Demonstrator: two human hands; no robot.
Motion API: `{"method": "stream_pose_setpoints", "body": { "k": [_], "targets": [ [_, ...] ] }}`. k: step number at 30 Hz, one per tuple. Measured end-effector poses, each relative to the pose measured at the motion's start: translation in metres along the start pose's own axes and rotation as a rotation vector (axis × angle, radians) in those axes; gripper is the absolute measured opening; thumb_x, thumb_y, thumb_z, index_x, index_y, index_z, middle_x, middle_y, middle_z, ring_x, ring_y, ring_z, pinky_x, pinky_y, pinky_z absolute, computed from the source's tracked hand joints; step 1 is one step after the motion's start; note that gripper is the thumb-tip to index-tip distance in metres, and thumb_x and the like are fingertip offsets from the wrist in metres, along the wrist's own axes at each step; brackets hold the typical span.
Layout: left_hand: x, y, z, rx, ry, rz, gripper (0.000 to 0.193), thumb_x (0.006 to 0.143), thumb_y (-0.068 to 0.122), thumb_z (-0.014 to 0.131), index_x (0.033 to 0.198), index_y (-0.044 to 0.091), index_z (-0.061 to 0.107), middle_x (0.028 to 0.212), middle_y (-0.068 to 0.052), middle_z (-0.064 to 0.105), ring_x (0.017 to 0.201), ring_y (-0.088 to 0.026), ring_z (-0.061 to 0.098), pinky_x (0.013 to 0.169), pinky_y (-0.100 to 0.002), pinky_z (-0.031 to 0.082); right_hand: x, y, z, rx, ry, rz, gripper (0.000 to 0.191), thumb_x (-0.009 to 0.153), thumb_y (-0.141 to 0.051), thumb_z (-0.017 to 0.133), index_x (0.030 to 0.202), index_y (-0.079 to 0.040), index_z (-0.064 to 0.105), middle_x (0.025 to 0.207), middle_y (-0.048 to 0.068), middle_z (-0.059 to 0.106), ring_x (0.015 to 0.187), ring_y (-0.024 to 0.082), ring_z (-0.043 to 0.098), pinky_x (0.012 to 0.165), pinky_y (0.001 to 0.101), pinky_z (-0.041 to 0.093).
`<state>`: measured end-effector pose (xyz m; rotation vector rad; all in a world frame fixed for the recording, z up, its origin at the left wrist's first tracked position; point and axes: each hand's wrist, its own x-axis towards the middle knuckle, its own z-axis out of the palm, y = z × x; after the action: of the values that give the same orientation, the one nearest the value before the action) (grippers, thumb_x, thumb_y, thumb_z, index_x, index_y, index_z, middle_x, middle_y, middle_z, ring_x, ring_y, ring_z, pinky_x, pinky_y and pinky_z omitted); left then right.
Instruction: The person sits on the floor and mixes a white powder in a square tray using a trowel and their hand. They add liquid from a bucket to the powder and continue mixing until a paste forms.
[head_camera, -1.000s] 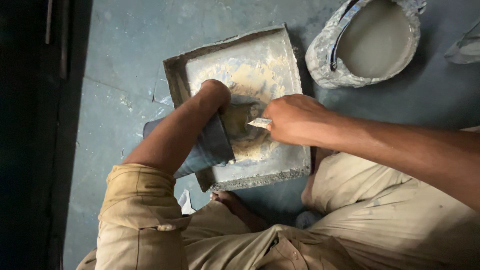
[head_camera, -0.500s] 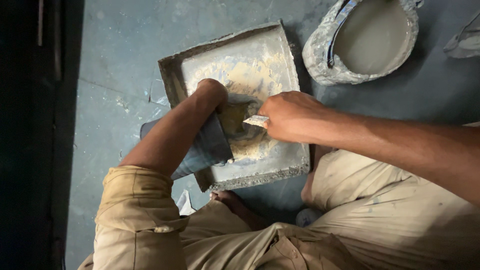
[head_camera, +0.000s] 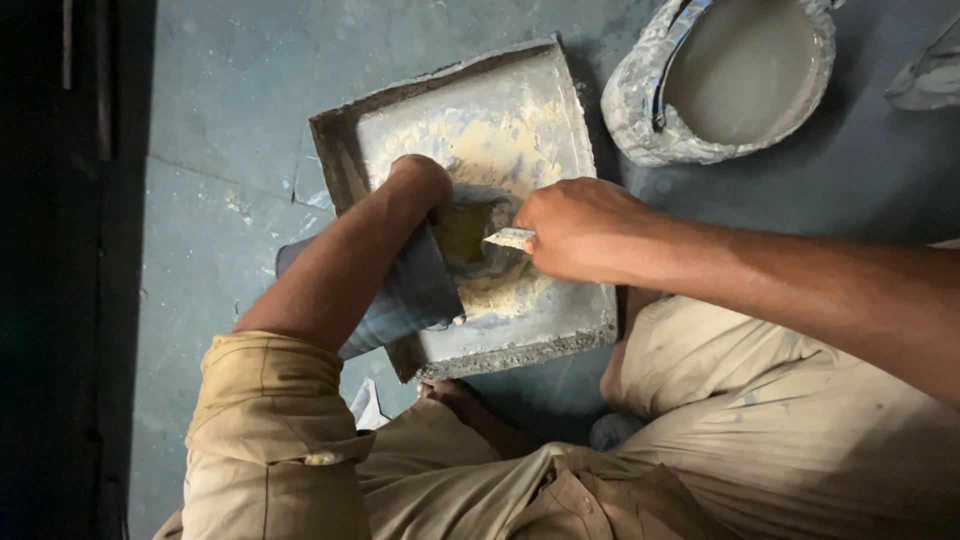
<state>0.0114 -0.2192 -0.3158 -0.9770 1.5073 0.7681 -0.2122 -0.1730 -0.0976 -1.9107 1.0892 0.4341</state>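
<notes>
A square metal tray (head_camera: 560, 120) lay on the blue-grey floor (head_camera: 220, 180) in front of the crouching person, its rim crusted with dried grey matter. Inside it sat a heap of yellowish paste (head_camera: 490, 245), wet and darker at the middle, drier and paler toward the far side, where it smeared thinly over the tray's bottom.

The left hand (head_camera: 420, 180) reached into the tray from the near left corner, curled at the edge of the paste; its fingers were turned away from the camera, so whether they gripped anything could not be told. A dark blue-grey sheet (head_camera: 410, 295) lay under the left forearm, slanting over the tray's near left rim.

The right hand (head_camera: 575, 230) was clenched around a small flat scraper (head_camera: 510, 238), whose pale blade stuck out from the fist and rested on the paste, close to the left hand.

Beyond the tray's far right corner, close to it, stood a round bucket (head_camera: 640, 110), its outside thickly spattered with grey-white crust, a metal handle (head_camera: 675, 55) lying along its left rim. It held a smooth, pale grey liquid (head_camera: 755, 65) that filled it well up.

A scrap of white paper (head_camera: 368, 405) lay on the floor just by the person's left knee. No label or sign was visible on any container.
</notes>
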Motion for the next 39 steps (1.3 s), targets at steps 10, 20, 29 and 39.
{"method": "stream_pose_setpoints", "body": {
  "k": [10,20,29,39],
  "targets": [
    [-0.013,0.002,-0.002,-0.003,0.004,0.0,0.04,0.08,0.032,0.082,0.114,0.012,0.078,0.117,-0.011,0.076,0.103,-0.032,0.073,0.088,-0.046,0.059,-0.001,-0.002,-0.002,0.004,0.001,-0.041,0.027,0.089,-0.02,0.065,0.11,-0.009,0.077,0.101,0.023,0.074,0.098,0.039,0.072,0.091,0.0499,0.054],
    [-0.005,0.006,0.002,-0.011,0.018,-0.008,0.039,0.08,0.031,0.082,0.113,0.011,0.079,0.115,-0.011,0.076,0.103,-0.032,0.073,0.087,-0.046,0.059,-0.001,0.004,0.005,-0.027,-0.016,-0.03,0.025,0.089,-0.019,0.065,0.108,-0.008,0.078,0.098,0.023,0.074,0.095,0.039,0.072,0.089,0.0507,0.054],
    [-0.003,0.006,0.003,-0.011,0.027,-0.006,0.037,0.08,0.031,0.082,0.111,0.011,0.079,0.114,-0.012,0.076,0.102,-0.032,0.073,0.087,-0.046,0.059,0.001,0.006,0.007,-0.026,-0.004,-0.046,0.026,0.089,-0.019,0.065,0.108,-0.007,0.078,0.098,0.023,0.074,0.095,0.039,0.072,0.089,0.0507,0.054],
    [-0.022,0.015,-0.002,-0.009,0.041,-0.018,0.036,0.08,0.03,0.082,0.109,0.01,0.079,0.113,-0.012,0.076,0.102,-0.032,0.073,0.087,-0.045,0.059,-0.003,0.016,0.014,-0.012,0.068,-0.116,0.03,0.084,-0.017,0.067,0.109,-0.006,0.077,0.101,0.026,0.073,0.099,0.042,0.07,0.091,0.0513,0.053]
  ]
}}
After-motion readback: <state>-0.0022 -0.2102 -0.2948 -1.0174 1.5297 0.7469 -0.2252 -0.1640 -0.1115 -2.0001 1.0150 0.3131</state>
